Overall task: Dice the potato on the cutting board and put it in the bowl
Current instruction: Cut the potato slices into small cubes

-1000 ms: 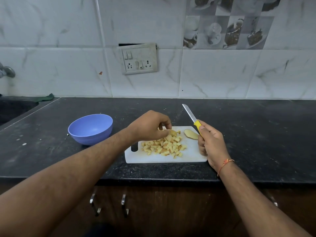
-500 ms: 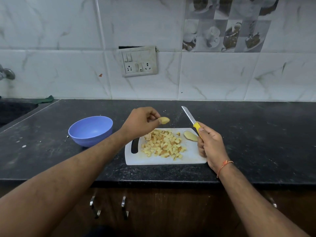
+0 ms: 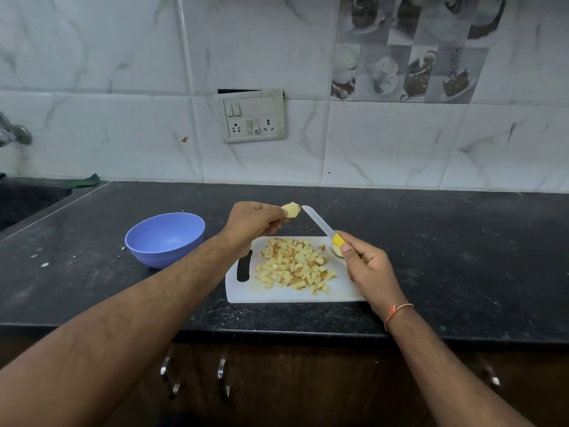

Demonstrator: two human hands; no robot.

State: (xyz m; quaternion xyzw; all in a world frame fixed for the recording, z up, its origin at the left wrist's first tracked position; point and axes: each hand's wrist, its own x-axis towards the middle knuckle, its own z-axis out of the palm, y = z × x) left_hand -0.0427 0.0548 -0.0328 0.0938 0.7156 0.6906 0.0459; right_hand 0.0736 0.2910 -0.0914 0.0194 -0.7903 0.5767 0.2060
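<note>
- Only 1 view, head cam: left hand [image 3: 255,221] is raised above the far edge of the cutting board [image 3: 345,288], fingers pinched shut on a small potato piece [image 3: 291,210].
- Right hand [image 3: 368,266] is wrapped closed around the yellow handle of the knife [image 3: 320,224]; blade angles up and left, tip just beside the held piece, contact unclear.
- Diced potato [image 3: 292,266] sits in a loose pile mid-board; 1 uncut slice [image 3: 336,250] lies at the board's right, partly hidden behind the right thumb.
- Bowl [image 3: 164,238], blue, looks empty, left of the board on the dark counter [image 3: 462,257], near but apart.
- Handling, my judgement: piece is light, firm, wet-cut so likely slippery; pinch by its rounded edges, fingers clear of the blade. Dice are loose, better scooped or scraped off than picked singly.
- Versus 0.5 s ago: left hand has carried the piece further right and nearer the blade; knife has tilted toward it; pile and bowl unchanged.
- Stage, judged: dicing nearly done, transfer not started.
</note>
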